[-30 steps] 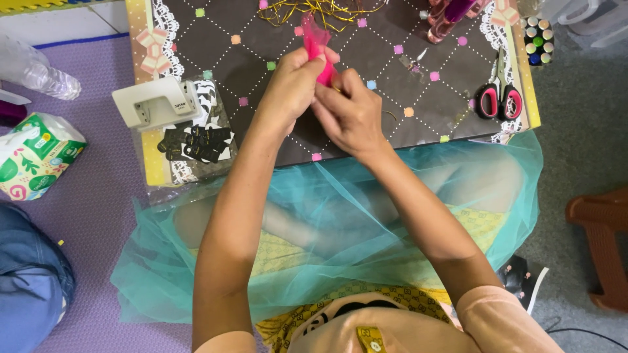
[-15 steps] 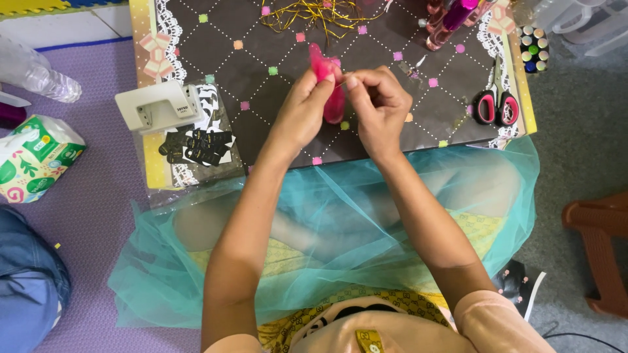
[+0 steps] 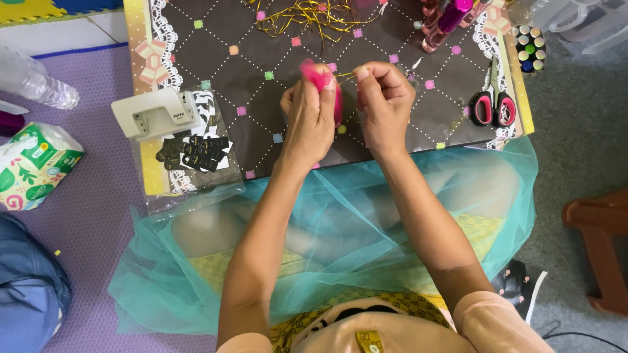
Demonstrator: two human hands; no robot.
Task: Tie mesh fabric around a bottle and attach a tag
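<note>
My left hand [image 3: 310,114] is closed around a small bunch of pink net fabric [image 3: 318,74] above a dark brown board [image 3: 255,52] with coloured squares. My right hand [image 3: 384,101] is beside it, fingers pinched on a thin gold wire tie [image 3: 345,76] that runs to the pink bunch. Both hands sit over the board's middle. More gold wire ties [image 3: 313,14] lie loose at the board's far edge. A sheet of teal net fabric [image 3: 340,229] covers my lap.
A white hole punch [image 3: 154,112] and black tags in a clear bag [image 3: 193,151] lie at the board's left. Pink-handled scissors [image 3: 492,104] lie at its right. A plastic bottle [image 3: 33,82], a tissue pack [image 3: 33,163] and a brown stool [image 3: 605,248] surround the spot.
The hands shifted with the pink bunch, first nearer me, then slightly back out. The right hand went from touching the left to pinching the gold tie beside the pink bunch.
</note>
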